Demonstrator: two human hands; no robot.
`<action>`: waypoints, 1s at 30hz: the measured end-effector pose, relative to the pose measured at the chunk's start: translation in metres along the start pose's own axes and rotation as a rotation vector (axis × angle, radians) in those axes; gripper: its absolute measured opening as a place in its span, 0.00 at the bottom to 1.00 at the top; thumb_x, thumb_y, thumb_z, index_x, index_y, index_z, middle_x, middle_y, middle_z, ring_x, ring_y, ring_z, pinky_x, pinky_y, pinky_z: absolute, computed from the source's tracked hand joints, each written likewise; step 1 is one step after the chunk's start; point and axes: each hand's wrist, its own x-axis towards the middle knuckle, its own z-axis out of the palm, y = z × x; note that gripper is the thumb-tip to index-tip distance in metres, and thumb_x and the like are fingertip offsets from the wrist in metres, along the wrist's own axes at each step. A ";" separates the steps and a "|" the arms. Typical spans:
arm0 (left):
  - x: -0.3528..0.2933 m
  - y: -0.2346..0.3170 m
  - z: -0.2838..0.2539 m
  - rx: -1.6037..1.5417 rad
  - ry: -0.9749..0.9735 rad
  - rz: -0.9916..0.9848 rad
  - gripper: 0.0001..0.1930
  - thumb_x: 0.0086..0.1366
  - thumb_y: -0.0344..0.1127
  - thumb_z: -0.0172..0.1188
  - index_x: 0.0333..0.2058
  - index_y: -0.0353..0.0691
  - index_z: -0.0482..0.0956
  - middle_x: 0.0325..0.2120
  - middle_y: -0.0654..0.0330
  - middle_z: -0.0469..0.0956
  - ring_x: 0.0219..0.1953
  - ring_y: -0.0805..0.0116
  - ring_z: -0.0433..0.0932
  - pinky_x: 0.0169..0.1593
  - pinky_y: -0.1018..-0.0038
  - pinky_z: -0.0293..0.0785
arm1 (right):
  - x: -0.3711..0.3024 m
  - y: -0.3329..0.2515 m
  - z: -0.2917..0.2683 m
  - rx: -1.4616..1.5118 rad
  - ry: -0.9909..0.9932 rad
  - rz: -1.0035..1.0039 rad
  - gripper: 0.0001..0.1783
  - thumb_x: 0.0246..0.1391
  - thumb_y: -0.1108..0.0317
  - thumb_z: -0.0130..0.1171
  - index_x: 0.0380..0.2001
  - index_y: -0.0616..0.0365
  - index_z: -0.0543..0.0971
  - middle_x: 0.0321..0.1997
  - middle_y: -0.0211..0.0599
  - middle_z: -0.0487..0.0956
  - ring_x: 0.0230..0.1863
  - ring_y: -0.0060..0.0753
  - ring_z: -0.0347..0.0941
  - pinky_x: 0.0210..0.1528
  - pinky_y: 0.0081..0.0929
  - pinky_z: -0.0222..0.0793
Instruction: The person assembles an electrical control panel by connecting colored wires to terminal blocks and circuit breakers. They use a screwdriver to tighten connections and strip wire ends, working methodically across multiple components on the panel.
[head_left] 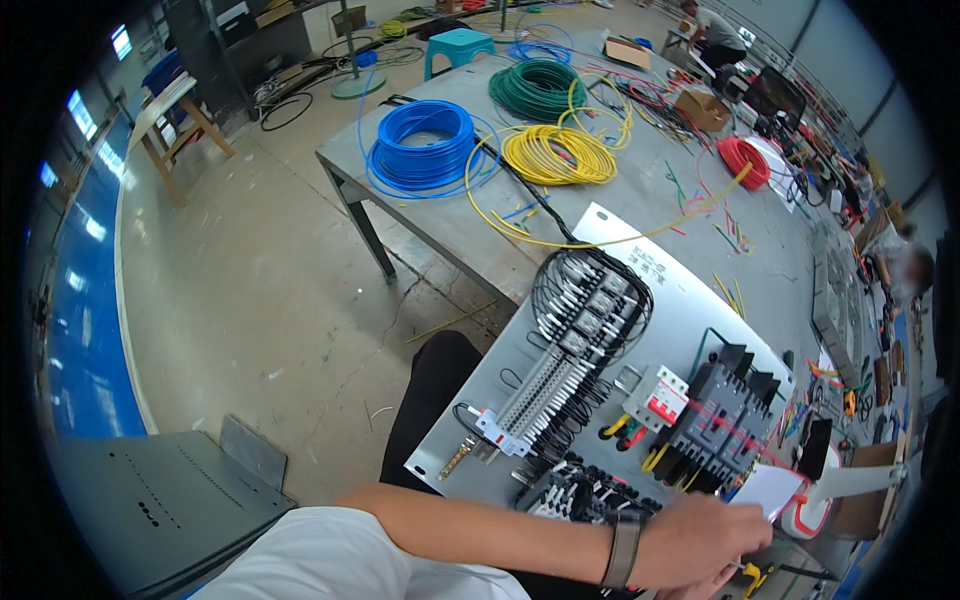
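Observation:
My left arm, with a dark wristband, reaches across to the lower right. My left hand (695,540) is closed, its fingers bent down over something I cannot make out. Below it, a small part of my right hand (705,586) shows at the lower edge, its fingers mostly hidden. Both are beside the near edge of a metal mounting panel (690,305). The panel carries a terminal strip (530,400) with bundled black wires, a small white circuit breaker (658,398) with red switches, and a large black breaker (718,415). A yellow-and-black handled tool (757,577) lies close to my fingers.
Coils of blue wire (422,145), green wire (537,90), yellow wire (560,155) and red wire (743,163) lie on the grey table (340,150). A white fan-like device (810,510) is right of my hands. Grey sheet panels (160,490) stand lower left. Other people work farther off.

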 end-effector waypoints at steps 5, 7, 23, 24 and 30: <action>-0.024 0.032 0.030 0.021 0.153 0.049 0.06 0.67 0.36 0.57 0.40 0.45 0.79 0.33 0.61 0.78 0.38 0.59 0.81 0.48 0.57 0.77 | -0.006 -0.007 0.018 0.099 -0.139 0.116 0.11 0.69 0.63 0.57 0.51 0.52 0.77 0.50 0.36 0.79 0.43 0.30 0.74 0.47 0.27 0.72; -0.031 0.045 0.020 0.043 0.213 0.107 0.05 0.66 0.39 0.54 0.37 0.50 0.78 0.32 0.63 0.74 0.39 0.58 0.79 0.54 0.52 0.74 | -0.003 -0.009 0.019 0.138 -0.199 0.170 0.12 0.69 0.64 0.57 0.52 0.51 0.77 0.50 0.35 0.79 0.43 0.29 0.73 0.47 0.28 0.72; -0.056 0.069 -0.056 -0.023 0.227 0.519 0.16 0.65 0.50 0.61 0.39 0.43 0.76 0.32 0.58 0.71 0.41 0.51 0.79 0.49 0.57 0.77 | 0.030 -0.043 0.008 0.339 -0.515 0.401 0.25 0.67 0.71 0.60 0.63 0.36 0.71 0.47 0.27 0.76 0.45 0.28 0.70 0.52 0.30 0.71; -0.056 0.069 -0.053 -0.060 0.304 0.528 0.16 0.64 0.49 0.63 0.39 0.43 0.76 0.31 0.58 0.71 0.40 0.53 0.79 0.46 0.59 0.76 | 0.031 -0.045 0.007 0.344 -0.525 0.410 0.26 0.67 0.72 0.60 0.64 0.35 0.70 0.46 0.27 0.76 0.45 0.28 0.70 0.53 0.30 0.71; -0.062 0.069 -0.046 -0.122 0.481 0.464 0.17 0.61 0.47 0.66 0.40 0.42 0.77 0.29 0.58 0.72 0.35 0.55 0.78 0.42 0.60 0.75 | 0.023 -0.047 0.002 0.418 -0.524 0.517 0.26 0.73 0.73 0.50 0.69 0.34 0.70 0.44 0.23 0.71 0.44 0.26 0.66 0.56 0.33 0.71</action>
